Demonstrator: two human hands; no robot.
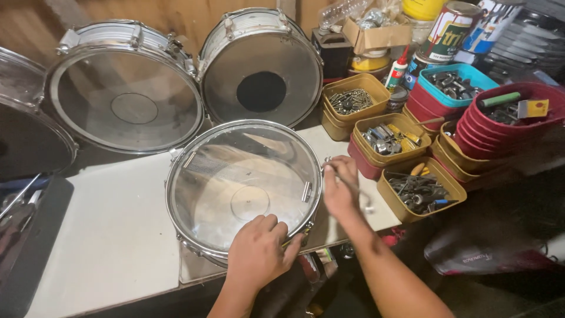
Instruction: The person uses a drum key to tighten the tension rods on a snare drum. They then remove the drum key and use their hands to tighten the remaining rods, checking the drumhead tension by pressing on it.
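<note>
1. Head view looked down on a snare drum [244, 188] with a clear head, lying flat on a pale worktable [112, 235] in the middle of the scene.
2. At the drum's five o'clock rim, the left hand [259, 250] was curled shut around a thin yellowish tool [292, 239], pressing it against the hoop.
3. At three o'clock, the right hand [340, 185] had its fingers pinched on a small metal fitting [327, 161] at the hoop's edge; what exactly it gripped I could not tell.
4. By my reading, rim hardware was being worked on, lug by lug; the following move would call for steadying the hoop while turning the fitting squarely.
5. Behind, at eleven and twelve o'clock, two more drums [126, 100] leaned on the wall.
6. At two o'clock stood stacked plastic tubs [391, 138] of screws and metal parts.
</note>
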